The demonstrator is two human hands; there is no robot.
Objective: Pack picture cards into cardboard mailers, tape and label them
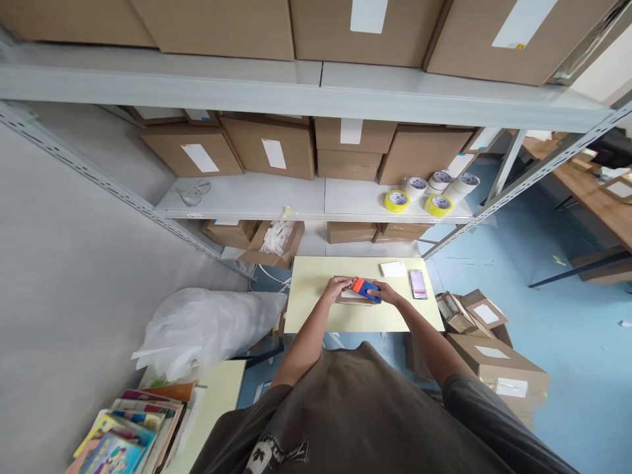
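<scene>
Over the middle of the pale yellow table, a small blue-and-orange object is held between my two hands. It looks like a block with an orange end and a blue body; its exact kind cannot be made out. My right hand is closed round the blue end. At the orange end, my left hand is closed, with its fingertips pinched there. A small cardboard box with a white label lies right beneath, partly covered by the hands.
A phone and a white card-like stack lie on the table's right. Behind stands a shelf rack with cartons and tape rolls. A white plastic sack and books are left; cartons are right.
</scene>
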